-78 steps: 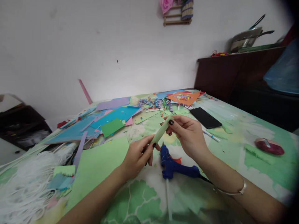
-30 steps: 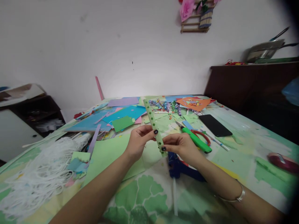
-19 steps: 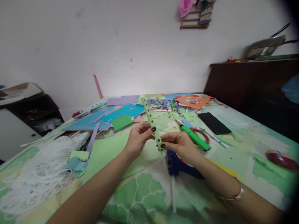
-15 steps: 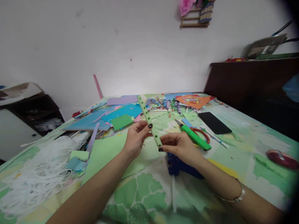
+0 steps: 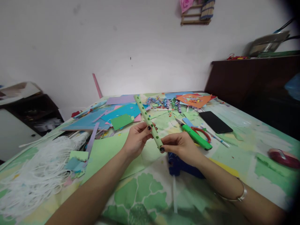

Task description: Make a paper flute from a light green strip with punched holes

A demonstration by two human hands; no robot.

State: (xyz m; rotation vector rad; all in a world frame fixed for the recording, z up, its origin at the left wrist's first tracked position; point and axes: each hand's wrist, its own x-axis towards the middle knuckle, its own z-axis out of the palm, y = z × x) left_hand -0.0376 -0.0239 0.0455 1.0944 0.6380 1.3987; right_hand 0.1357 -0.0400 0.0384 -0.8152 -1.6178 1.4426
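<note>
Paper roll point(image 5: 146, 117), green with dark dots, slants above the worktop point(image 5: 145, 192), with the left hand point(image 5: 136, 140) pinching near its middle and the right hand point(image 5: 182, 147) pinching its near end.

1. Wears dark, glossy thumbnail polish point(image 5: 149, 127) on the left grip point(image 5: 136, 141) and right grip point(image 5: 180, 146).
2. Shows the left forearm point(image 5: 93, 189) bare.
3. Carries a slim, silvery, rounded bracelet point(image 5: 240, 198) with a small knob, looped loosely around the otherwise bare right forearm point(image 5: 217, 173).
</note>
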